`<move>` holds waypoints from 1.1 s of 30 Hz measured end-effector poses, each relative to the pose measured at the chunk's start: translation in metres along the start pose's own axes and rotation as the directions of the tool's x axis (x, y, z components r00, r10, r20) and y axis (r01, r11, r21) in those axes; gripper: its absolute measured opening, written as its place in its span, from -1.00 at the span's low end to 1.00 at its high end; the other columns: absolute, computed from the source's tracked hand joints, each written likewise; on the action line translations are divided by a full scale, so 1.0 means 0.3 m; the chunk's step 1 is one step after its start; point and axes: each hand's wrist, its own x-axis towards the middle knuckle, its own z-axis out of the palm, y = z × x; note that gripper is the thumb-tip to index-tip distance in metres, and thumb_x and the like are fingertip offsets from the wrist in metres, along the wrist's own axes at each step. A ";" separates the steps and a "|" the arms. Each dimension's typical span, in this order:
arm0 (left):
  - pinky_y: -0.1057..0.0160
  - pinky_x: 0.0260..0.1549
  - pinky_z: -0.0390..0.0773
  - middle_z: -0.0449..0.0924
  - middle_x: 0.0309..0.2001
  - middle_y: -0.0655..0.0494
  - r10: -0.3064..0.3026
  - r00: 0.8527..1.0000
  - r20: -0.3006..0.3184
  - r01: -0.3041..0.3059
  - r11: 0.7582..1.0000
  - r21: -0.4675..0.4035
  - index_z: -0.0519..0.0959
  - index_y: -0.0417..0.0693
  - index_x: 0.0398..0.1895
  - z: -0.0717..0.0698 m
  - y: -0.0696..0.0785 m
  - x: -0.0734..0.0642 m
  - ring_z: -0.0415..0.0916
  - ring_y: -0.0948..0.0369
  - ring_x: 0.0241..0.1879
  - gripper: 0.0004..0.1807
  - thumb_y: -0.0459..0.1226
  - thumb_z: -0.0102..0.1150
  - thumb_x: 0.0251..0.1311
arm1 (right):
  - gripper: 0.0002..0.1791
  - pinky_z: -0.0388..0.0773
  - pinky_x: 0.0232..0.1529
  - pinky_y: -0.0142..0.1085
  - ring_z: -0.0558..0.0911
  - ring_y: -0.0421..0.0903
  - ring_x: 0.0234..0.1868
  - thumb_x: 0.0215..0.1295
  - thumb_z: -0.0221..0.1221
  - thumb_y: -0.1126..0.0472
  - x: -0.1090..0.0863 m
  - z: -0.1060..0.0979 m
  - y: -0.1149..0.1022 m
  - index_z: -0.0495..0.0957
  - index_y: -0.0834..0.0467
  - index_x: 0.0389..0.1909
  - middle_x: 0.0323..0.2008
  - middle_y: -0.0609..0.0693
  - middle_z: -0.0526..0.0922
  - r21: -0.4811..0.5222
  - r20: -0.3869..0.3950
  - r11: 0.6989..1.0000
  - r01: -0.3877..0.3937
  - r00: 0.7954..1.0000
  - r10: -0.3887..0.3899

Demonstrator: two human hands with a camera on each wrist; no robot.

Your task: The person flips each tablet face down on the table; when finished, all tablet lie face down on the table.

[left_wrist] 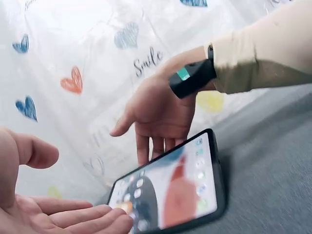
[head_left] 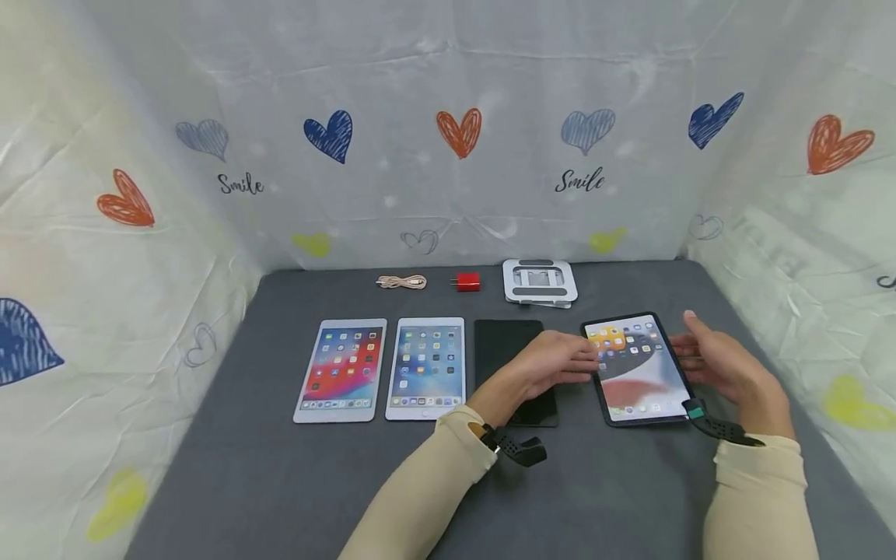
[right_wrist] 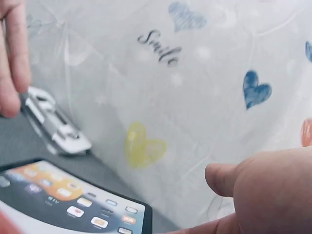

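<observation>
A black-framed tablet (head_left: 640,373) with a lit home screen is at the right of the table, turned slightly. My left hand (head_left: 549,362) reaches its left edge, with straight fingers at the upper corner. At the opposite edge is my right hand (head_left: 724,362), its fingers extended beside the frame and its thumb raised. The left wrist view shows both palms facing the tablet (left_wrist: 170,190) from either side, neither curled round it. Beneath my left wrist lies a dark-screened tablet (head_left: 507,338), partly covered by the hand and forearm.
Two white tablets with lit screens, one reddish (head_left: 341,369) and one blue (head_left: 425,369), lie to the left. Along the back are a coiled cable (head_left: 402,282), a red charger plug (head_left: 467,281) and a folded silver stand (head_left: 539,299). Heart-printed curtains (head_left: 392,202) enclose the table.
</observation>
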 end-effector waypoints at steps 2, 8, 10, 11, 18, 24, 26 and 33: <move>0.03 0.31 0.73 0.65 0.38 -0.27 0.029 1.000 0.010 -0.029 0.999 -0.028 0.57 -0.39 0.38 0.013 0.030 -0.009 0.61 -0.13 0.42 -0.52 -0.26 0.25 0.55 | 0.14 0.64 -0.08 -0.50 0.31 0.54 0.55 0.68 -0.67 -0.40 -0.014 0.003 -0.028 -0.03 0.62 0.63 0.63 0.64 0.02 -0.033 -0.031 0.999 0.027 0.999 -0.028; 0.02 0.39 0.66 0.62 0.42 -0.26 0.087 0.992 0.093 -0.080 0.993 -0.086 0.50 -0.38 0.48 0.055 0.109 -0.025 0.62 -0.07 0.42 -0.48 -0.22 0.16 0.65 | 0.09 0.68 -0.09 -0.54 0.65 -0.22 0.05 0.72 -0.53 -0.39 -0.056 0.027 -0.113 0.11 0.59 0.61 0.57 0.60 0.21 -0.094 -0.066 0.989 0.114 0.991 -0.120; 0.02 0.42 0.64 0.60 0.44 -0.27 0.110 0.988 0.111 -0.099 0.990 -0.104 0.51 -0.35 0.48 0.065 0.124 -0.026 0.60 -0.06 0.44 -0.49 -0.20 0.13 0.68 | 0.08 0.69 -0.10 -0.55 0.68 -0.17 0.05 0.73 -0.51 -0.38 -0.066 0.045 -0.138 0.14 0.58 0.60 0.55 0.59 0.25 -0.116 -0.078 0.985 0.126 0.988 -0.136; 0.02 0.43 0.63 0.58 0.45 -0.27 0.122 0.986 0.117 -0.109 0.988 -0.111 0.51 -0.34 0.49 0.069 0.129 -0.027 0.59 -0.07 0.46 -0.49 -0.19 0.11 0.69 | 0.07 0.69 -0.10 -0.55 0.70 -0.07 0.10 0.73 -0.50 -0.38 -0.071 0.056 -0.150 0.15 0.59 0.60 0.54 0.59 0.26 -0.126 -0.085 0.983 0.134 0.986 -0.145; -0.02 0.50 0.55 0.51 0.51 -0.27 0.178 0.977 0.120 -0.157 0.973 -0.167 0.42 -0.33 0.58 0.076 0.140 -0.034 0.46 -0.14 0.55 -0.45 -0.16 0.02 0.73 | 0.04 0.69 -0.09 -0.55 0.53 0.44 0.38 0.75 -0.48 -0.36 -0.106 0.144 -0.240 0.20 0.56 0.58 0.50 0.57 0.35 -0.190 -0.130 0.967 0.171 0.972 -0.197; 0.01 0.48 0.58 0.56 0.49 -0.19 0.194 0.979 0.059 -0.186 0.976 -0.116 0.43 -0.29 0.58 0.050 0.138 -0.059 0.52 -0.06 0.52 -0.41 -0.08 0.02 0.73 | 0.00 0.77 0.01 -0.38 0.60 0.36 0.34 0.76 -0.44 -0.34 -0.107 0.219 -0.297 0.23 0.53 0.59 0.48 0.53 0.40 -0.222 -0.105 0.951 0.214 0.965 -0.241; 0.04 0.45 0.61 0.58 0.49 -0.15 0.197 0.980 0.040 -0.193 0.978 -0.086 0.44 -0.25 0.59 0.034 0.134 -0.070 0.54 -0.02 0.51 -0.40 -0.04 0.04 0.72 | -0.01 0.80 0.10 -0.23 0.61 0.35 0.34 0.77 -0.42 -0.34 -0.106 0.246 -0.312 0.24 0.51 0.60 0.49 0.51 0.41 -0.227 -0.081 0.944 0.239 0.962 -0.263; 0.05 0.38 0.68 0.61 0.46 -0.13 0.203 0.979 0.001 -0.202 0.973 -0.109 0.43 -0.29 0.58 -0.043 0.112 -0.124 0.58 -0.03 0.47 -0.39 -0.04 0.00 0.73 | -0.10 0.77 0.20 0.04 0.68 0.27 0.26 0.79 -0.33 -0.31 -0.093 0.310 -0.337 0.32 0.42 0.59 0.42 0.42 0.53 -0.258 0.006 0.913 0.315 0.946 -0.325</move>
